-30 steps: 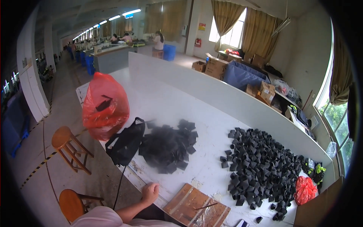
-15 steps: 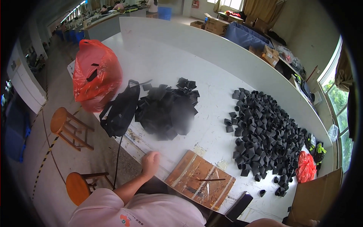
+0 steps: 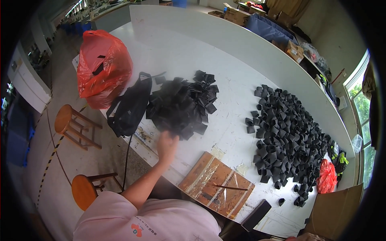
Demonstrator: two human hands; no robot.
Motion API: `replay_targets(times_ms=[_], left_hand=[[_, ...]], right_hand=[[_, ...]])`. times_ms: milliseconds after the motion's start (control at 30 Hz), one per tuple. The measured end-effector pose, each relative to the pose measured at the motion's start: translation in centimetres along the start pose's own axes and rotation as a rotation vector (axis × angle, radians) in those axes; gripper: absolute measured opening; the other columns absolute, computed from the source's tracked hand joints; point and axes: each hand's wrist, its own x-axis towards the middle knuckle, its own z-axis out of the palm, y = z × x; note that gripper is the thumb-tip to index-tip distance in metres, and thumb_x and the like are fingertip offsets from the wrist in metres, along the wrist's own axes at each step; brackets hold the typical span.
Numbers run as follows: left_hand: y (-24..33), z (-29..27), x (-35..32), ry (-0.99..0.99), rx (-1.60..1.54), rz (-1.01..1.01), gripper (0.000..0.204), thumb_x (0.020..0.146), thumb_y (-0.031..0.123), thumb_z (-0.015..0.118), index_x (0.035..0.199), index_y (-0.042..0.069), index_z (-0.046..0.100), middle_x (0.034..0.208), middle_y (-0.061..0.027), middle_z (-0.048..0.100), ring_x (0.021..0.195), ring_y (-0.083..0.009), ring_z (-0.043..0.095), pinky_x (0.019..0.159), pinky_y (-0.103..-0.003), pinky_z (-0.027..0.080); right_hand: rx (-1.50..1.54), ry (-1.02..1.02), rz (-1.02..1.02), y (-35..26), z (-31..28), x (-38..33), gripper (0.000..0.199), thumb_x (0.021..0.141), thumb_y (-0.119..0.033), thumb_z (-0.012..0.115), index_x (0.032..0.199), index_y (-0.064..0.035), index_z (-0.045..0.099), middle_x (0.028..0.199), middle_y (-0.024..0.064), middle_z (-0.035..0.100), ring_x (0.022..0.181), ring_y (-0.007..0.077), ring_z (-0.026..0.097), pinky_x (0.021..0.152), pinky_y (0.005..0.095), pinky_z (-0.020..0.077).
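My left hand (image 3: 167,148) reaches over the table to the near edge of a loose heap of flat black fabric pieces (image 3: 181,106). Its fingers are smeared by motion, so I cannot tell whether they grip a piece. At the lower edge only a sliver of skin shows, seemingly my right hand (image 3: 311,237), its fingers hidden. In front of me lies a brown wooden board (image 3: 211,182) with strips of clear tape and a thin dark stick-like tool (image 3: 231,187) on it. A large pile of folded black pieces (image 3: 285,136) spreads over the right side.
A black bag (image 3: 130,108) lies left of the heap, beside a big red plastic bag (image 3: 104,72). A dark oblong case (image 3: 256,215) rests right of the board. Further right are a small red bag (image 3: 326,176) and cardboard (image 3: 333,213). Wooden stools (image 3: 84,193) stand left of the table.
My left hand has moved up and forward from the table's near edge to the heap of flat black pieces. The view has shifted slightly.
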Motion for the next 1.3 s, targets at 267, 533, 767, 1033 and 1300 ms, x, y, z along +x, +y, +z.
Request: replay_targets(times_ms=[267, 533, 767, 1033, 1300], left_hand=[[1.8, -2.4, 0.9, -0.446, -0.730, -0.779, 0.007, 0.074, 0.007, 0.061, 0.071, 0.004, 0.056, 0.062, -0.0018, 0.052, 0.057, -0.0117, 0.052, 0.049, -0.023, 0.039], [10.8, -8.0, -8.6, -0.911, -1.301, -1.035, 0.008, 0.080, 0.001, 0.055, 0.087, 0.003, 0.054, 0.084, -0.0089, 0.060, 0.075, -0.0174, 0.060, 0.065, -0.024, 0.047], [12.5, -8.2, -8.3, -1.193, -1.203, -0.687, 0.033, 0.078, 0.005, 0.049, 0.111, 0.001, 0.048, 0.097, -0.0054, 0.057, 0.081, -0.0106, 0.053, 0.069, -0.022, 0.042], [16.9, -8.5, -4.9, -1.502, -1.040, -0.756, 0.030, 0.087, 0.027, 0.050, 0.093, -0.002, 0.057, 0.083, -0.0061, 0.059, 0.074, -0.0111, 0.056, 0.066, -0.022, 0.044], [16.7, -8.3, -5.8, -1.602, -0.899, -0.690, 0.017, 0.081, 0.015, 0.059, 0.086, -0.001, 0.059, 0.074, -0.0032, 0.059, 0.064, -0.0077, 0.054, 0.057, -0.019, 0.042]], right_hand=[[-0.630, -0.039, 0.823, 11.5, 1.5, -4.4, 0.012, 0.081, -0.008, 0.054, 0.085, 0.0003, 0.062, 0.075, 0.0124, 0.059, 0.066, 0.0187, 0.055, 0.060, 0.0278, 0.0420], [-0.393, 0.476, 0.758, 20.9, 2.2, -9.8, 0.017, 0.085, -0.012, 0.055, 0.094, 0.0020, 0.058, 0.072, 0.0024, 0.052, 0.063, 0.0076, 0.048, 0.050, 0.0213, 0.0405], [-0.437, 0.456, 0.676, 17.2, 0.8, -8.1, 0.016, 0.084, -0.010, 0.054, 0.091, 0.0039, 0.059, 0.072, 0.0006, 0.058, 0.065, 0.0059, 0.049, 0.059, 0.0183, 0.0397], [-0.013, 0.355, 0.836, 13.7, -0.4, -5.8, 0.015, 0.081, 0.000, 0.058, 0.094, 0.0027, 0.052, 0.085, 0.0059, 0.060, 0.073, 0.0081, 0.056, 0.064, 0.0185, 0.0450], [0.041, 0.314, 0.881, 12.9, -1.6, -7.3, 0.023, 0.078, 0.001, 0.061, 0.098, 0.0007, 0.049, 0.085, 0.0058, 0.060, 0.077, 0.0096, 0.055, 0.071, 0.0205, 0.0431]])
